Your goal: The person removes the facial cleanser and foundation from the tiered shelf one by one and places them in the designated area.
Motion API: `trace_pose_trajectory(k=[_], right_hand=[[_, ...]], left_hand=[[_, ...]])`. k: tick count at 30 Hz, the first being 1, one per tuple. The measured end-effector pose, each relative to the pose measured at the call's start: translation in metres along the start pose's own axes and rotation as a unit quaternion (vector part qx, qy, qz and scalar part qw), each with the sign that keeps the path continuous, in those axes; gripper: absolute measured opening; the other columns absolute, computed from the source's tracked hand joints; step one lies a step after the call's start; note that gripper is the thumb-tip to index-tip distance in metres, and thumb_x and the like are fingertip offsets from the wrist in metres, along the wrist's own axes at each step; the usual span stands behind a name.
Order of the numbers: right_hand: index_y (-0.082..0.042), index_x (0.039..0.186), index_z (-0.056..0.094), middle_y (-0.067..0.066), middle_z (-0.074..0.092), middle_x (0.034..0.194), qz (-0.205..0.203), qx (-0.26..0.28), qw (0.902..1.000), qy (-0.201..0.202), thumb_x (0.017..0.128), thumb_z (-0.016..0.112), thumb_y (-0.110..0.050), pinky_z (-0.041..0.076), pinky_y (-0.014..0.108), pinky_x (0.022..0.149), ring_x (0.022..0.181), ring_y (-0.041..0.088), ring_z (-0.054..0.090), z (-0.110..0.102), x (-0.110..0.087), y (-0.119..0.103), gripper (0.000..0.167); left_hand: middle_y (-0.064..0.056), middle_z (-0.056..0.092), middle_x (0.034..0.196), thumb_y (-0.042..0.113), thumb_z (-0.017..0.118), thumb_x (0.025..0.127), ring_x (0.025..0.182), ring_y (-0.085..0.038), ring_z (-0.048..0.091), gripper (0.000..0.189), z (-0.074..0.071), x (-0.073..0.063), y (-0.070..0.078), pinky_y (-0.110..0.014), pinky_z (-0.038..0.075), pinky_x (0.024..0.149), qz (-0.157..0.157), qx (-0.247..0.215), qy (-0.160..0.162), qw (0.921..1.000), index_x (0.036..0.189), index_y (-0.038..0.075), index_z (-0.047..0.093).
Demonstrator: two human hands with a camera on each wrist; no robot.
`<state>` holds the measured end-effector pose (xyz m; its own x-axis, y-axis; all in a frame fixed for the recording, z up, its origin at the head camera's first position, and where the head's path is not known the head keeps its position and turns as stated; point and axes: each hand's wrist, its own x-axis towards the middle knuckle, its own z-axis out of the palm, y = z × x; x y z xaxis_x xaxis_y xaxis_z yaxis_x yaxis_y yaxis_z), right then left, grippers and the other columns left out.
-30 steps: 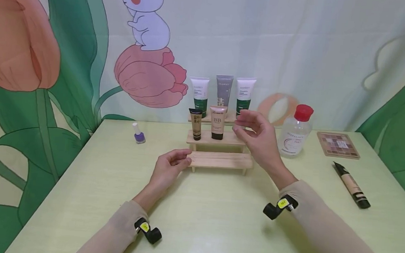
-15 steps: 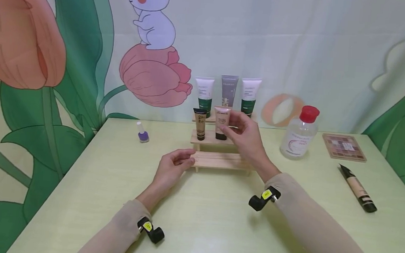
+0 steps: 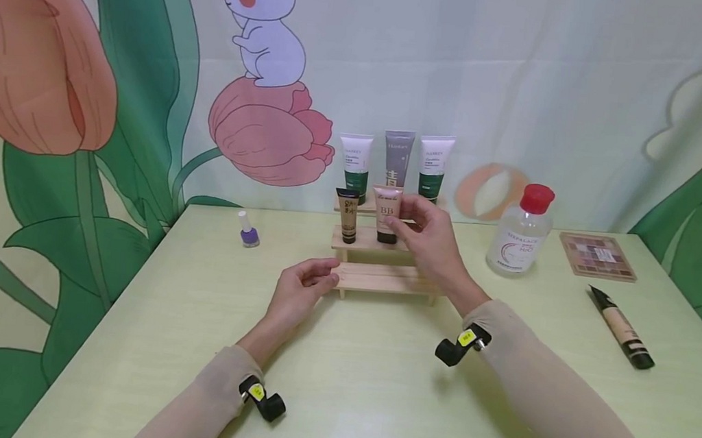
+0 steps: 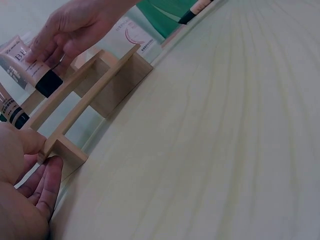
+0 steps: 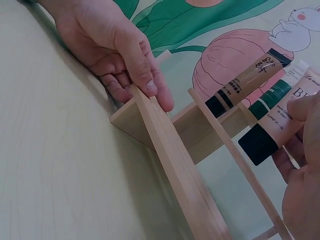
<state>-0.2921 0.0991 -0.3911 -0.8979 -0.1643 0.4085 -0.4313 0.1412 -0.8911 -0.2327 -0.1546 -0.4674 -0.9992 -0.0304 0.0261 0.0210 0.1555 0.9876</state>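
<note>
My right hand pinches a pink BB cream tube, thumb across its front and fingers behind. The tube stands cap down at the middle step of a three-step wooden display rack; its black cap shows below the thumb. With thumb on top and fingers below, my left hand grips the left end of the rack's lowest step. A small gold-and-black tube stands left of the BB cream. Behind, on the top step, are two white-and-green tubes and a grey tube.
Right of the rack stands a clear bottle with a red cap. Farther right lie an eyeshadow palette and a beige-and-black tube. A purple nail polish bottle stands on the left. A printed curtain hangs behind the table.
My right hand has moved left from beside the BB cream tube and taken hold of it. The left hand stays at the rack's end. The head view has shifted slightly.
</note>
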Motion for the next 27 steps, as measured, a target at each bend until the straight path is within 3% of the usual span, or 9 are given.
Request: trace_pose_trajectory(k=[14,23,27], right_hand=[[0.006,0.134,0.07,0.02,0.075,0.123,-0.021,-0.011,0.9991,0.034,0.105,0.077,-0.004,0.059,0.021,0.095,0.104,0.017,0.071,-0.041,-0.011,-0.012,0.031],[-0.004,0.142,0.071,0.011,0.075,0.131,-0.025,-0.061,0.9942,0.086,0.106,0.078,-0.013,0.058,0.017,0.097,0.109,0.015,0.071,-0.085,-0.03,-0.023,0.038],[-0.003,0.141,0.071,0.002,0.076,0.127,-0.025,-0.076,0.9903,0.114,0.106,0.078,-0.014,0.058,0.016,0.095,0.108,0.013,0.071,-0.107,-0.039,-0.025,0.037]], left_hand=[[-0.01,0.076,0.122,0.009,0.08,0.105,0.106,-0.017,0.069,0.027,0.0,0.001,0.0,-0.017,0.057,0.083,-0.006,0.002,0.001,1.0,0.131,0.013,0.082],[-0.011,0.075,0.124,0.011,0.079,0.106,0.108,-0.02,0.067,0.026,0.0,0.0,0.0,-0.017,0.056,0.083,-0.011,0.007,0.002,0.9999,0.132,0.012,0.081],[-0.01,0.074,0.125,0.011,0.079,0.106,0.109,-0.019,0.067,0.026,0.001,0.001,-0.001,-0.017,0.057,0.083,-0.016,0.005,0.002,0.9999,0.132,0.012,0.081]])
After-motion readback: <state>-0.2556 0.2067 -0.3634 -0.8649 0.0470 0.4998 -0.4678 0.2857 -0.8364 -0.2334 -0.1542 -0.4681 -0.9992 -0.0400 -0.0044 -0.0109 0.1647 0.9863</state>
